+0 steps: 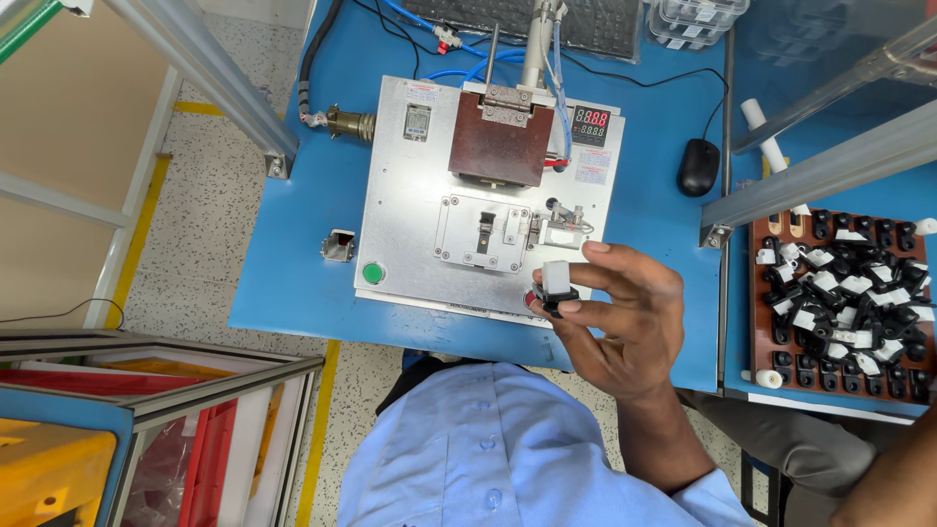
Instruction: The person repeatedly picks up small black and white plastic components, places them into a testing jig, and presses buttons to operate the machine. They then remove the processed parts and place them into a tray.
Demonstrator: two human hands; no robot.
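blue table (pixel 293 263) | speckled floor (pixel 210 224) | right hand (pixel 625 322) fingers pinch switch (pixel 556 283); left unseen

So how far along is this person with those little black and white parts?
Nothing finished shows. In hand: the right hand pinches one small black-and-white plastic part above the silver metal fixture plate, not yet set on it. Still to go, probably: the brown tray at the right is heaped with many similar parts.
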